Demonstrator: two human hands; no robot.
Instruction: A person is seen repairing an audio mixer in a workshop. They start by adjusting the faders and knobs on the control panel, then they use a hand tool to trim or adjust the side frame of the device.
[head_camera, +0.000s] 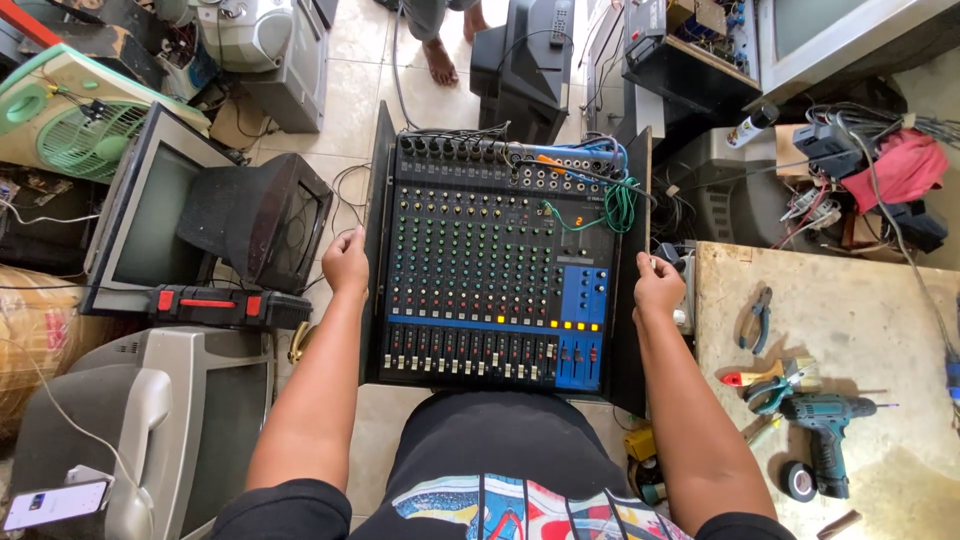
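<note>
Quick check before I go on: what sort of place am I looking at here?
Most likely an electronics repair workshop. Both hands, left hand and right hand, grip the sides of an audio mixing console; old tube televisions crowd the tiled floor, and a cordless drill and pliers lie on the workbench.

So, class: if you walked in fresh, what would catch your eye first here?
The big black mixing desk in the middle, knobs in coloured rows, with the left hand and right hand gripping its side panels. Old televisions crowd the floor at left. A teal drill lies on the workbench at right.
</note>
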